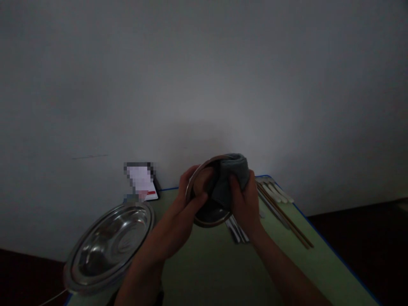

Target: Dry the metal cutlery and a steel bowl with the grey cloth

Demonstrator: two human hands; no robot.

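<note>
A round metal bowl [210,216], tilted so its inside faces me, is held up above the table. My left hand [180,212] grips its left rim, with the thumb over the edge and the fingers behind. A folded grey-blue cloth [234,168] covers the bowl's right rim and part of its inside. My right hand [247,206] is closed on that cloth, thumb in front, pressing it around the rim. The right hand's other fingers are hidden behind the cloth and bowl.
A large steel basin [110,246] stands at the table's left. Behind it a phone [142,180] leans against the wall. Chopsticks [288,216], white-handled cutlery [277,191] and more cutlery [237,231] lie on the green table [210,272], which has a blue edge.
</note>
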